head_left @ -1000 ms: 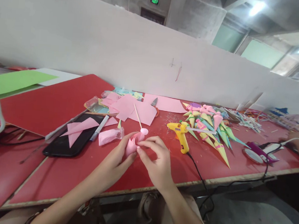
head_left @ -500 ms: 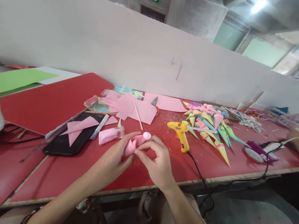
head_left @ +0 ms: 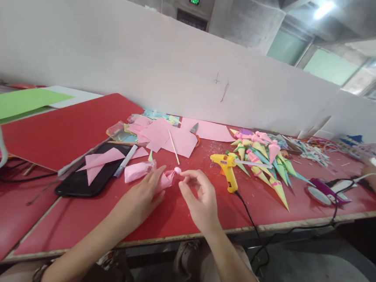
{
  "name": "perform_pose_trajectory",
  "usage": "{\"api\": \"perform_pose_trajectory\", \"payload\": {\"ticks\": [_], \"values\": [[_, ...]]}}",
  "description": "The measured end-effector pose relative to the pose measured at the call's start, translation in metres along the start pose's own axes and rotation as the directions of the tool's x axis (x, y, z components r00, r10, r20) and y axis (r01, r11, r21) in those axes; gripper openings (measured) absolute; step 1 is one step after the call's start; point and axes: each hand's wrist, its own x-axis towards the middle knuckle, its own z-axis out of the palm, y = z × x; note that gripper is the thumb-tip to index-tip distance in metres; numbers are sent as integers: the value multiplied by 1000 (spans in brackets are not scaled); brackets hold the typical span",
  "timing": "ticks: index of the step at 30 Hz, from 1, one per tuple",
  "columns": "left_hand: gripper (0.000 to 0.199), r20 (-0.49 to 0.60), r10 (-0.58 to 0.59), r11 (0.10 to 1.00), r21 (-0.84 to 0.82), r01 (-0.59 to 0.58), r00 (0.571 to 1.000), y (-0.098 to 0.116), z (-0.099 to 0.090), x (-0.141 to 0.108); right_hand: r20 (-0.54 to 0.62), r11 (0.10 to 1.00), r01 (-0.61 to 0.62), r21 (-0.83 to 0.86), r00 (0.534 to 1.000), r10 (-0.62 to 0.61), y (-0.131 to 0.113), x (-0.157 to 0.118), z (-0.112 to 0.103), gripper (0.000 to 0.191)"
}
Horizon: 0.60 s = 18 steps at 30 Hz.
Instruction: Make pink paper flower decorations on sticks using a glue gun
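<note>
My left hand (head_left: 142, 196) is closed around a rolled pink foam or paper cone (head_left: 165, 181) just above the red table. A small pale pink ball (head_left: 177, 171) sits at the cone's right end. Beside the ball is my right hand (head_left: 201, 199), thumb and forefinger apart, with nothing visible between them; whether a fingertip touches the ball I cannot tell. To the left of the cone lies a soft pink packet (head_left: 139, 171) in clear wrap. A yellow glue gun (head_left: 227, 168) rests to the right, its white glue stick pointing right.
Pink sheets (head_left: 165, 134), scissors (head_left: 197, 135) and a thin stick (head_left: 174, 146) lie behind my hands. Several finished cones (head_left: 262, 152) are heaped at right. A black tray (head_left: 87, 178) and marker (head_left: 125, 161) are at left. Another person's hand (head_left: 374, 172) is far right.
My left hand has turned the cone lower, so its open rolled end no longer faces me. My right fingers have come off the cone and spread apart.
</note>
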Motion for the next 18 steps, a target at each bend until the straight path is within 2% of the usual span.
{"api": "perform_pose_trajectory", "payload": {"ticks": [3, 6, 9, 12, 14, 18], "values": [[44, -5, -15, 978, 206, 16, 1000, -3, 8, -5, -20, 999, -29, -18, 999, 28, 1, 0, 0, 9], [46, -11, -40, 948, 315, 41, 999, -1, 3, -5, -27, 999, -35, -37, 999, 34, 2, 0, 0, 10], [54, -10, -23, 955, 297, 25, 1000, -4, -14, 3, -46, 998, -36, -56, 998, 34, 3, 0, 0, 11], [45, -91, 122, 961, 258, -95, 988, -16, -29, 13, -57, 997, -32, -69, 998, 28, 4, 1, 0, 11], [38, -77, 170, 942, 305, -139, 982, -25, -33, 17, -51, 997, -21, -75, 999, 17, 4, 1, 0, 11], [36, -1, 115, 916, 387, -106, 993, -40, -29, 15, -36, 997, -4, -77, 999, 1, 2, 2, 0, 11]]}}
